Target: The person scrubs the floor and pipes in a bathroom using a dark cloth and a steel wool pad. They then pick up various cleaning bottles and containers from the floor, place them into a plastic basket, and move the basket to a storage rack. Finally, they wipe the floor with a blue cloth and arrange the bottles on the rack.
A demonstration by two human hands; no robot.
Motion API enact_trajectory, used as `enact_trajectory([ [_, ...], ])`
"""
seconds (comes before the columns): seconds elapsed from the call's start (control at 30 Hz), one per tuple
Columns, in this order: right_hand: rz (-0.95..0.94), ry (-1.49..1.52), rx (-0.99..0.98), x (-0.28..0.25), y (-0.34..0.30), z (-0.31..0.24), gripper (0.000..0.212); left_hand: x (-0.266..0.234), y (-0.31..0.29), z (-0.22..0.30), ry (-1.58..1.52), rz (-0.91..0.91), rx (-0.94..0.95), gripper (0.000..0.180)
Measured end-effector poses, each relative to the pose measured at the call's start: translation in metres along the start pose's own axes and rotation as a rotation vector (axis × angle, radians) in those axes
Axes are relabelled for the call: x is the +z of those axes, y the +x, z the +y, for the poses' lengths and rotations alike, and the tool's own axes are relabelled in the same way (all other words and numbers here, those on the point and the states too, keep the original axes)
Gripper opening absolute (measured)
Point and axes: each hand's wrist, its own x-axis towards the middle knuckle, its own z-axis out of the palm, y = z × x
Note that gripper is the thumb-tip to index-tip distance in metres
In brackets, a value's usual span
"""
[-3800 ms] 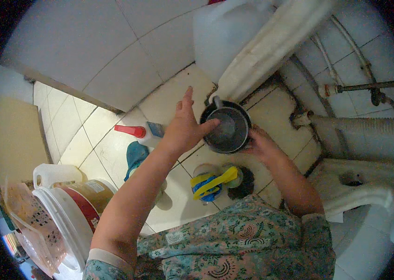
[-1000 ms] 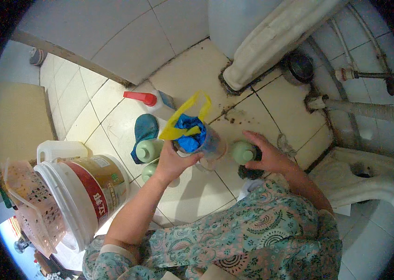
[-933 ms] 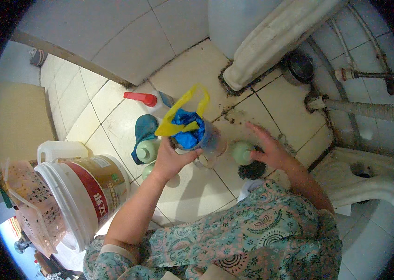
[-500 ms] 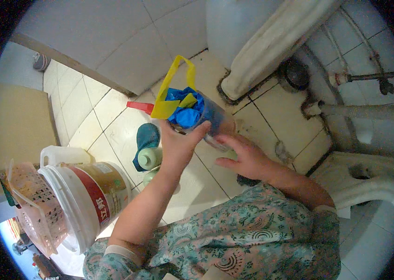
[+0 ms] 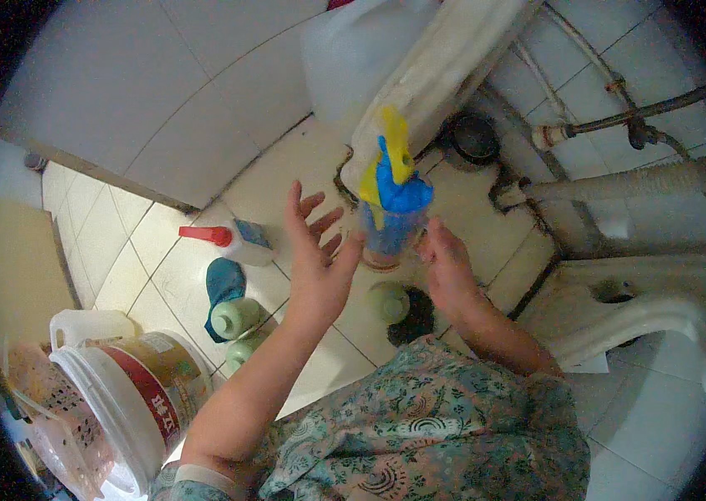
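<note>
Left grip (image 5: 319,267): newly spread, no longer clasping clear container (image 5: 386,236) at its right; right grip (image 5: 453,271): alongside, hold unclear.

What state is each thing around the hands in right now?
Clear container: stuffed with blue plastic, yellow straps sticking out.
Left hand: open, fingers spread, beside the container.
Right hand: fingers at the container's other side; contact unclear.
White bottle: red top on.
Upper pale green bottle at left: capped.
Dark round vessel: on the floor.
</note>
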Motion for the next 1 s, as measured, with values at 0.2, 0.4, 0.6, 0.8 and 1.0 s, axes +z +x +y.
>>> enact_trajectory([
  [0.2,0.370,-0.030,0.020,-0.042,0.004,-0.019,0.041,-0.021,-0.015,-0.024,-0.057,-0.015,-0.129,0.078],
  [0.4,0.505,0.146,-0.084,-0.095,0.023,0.004,0.041,-0.031,-0.020,-0.040,-0.059,0.001,-0.188,0.075],
  [0.6,0.700,0.430,-0.101,-0.110,0.010,0.010,0.035,-0.038,-0.021,-0.036,-0.043,-0.017,-0.174,0.071],
  [0.8,0.760,0.438,-0.246,-0.189,-0.015,0.069,0.029,-0.031,-0.025,-0.029,-0.090,-0.065,-0.164,0.071],
  [1.0,0.610,0.980,-0.052,-0.255,-0.017,0.040,0.047,-0.037,-0.027,-0.036,-0.060,-0.013,-0.183,0.068],
])
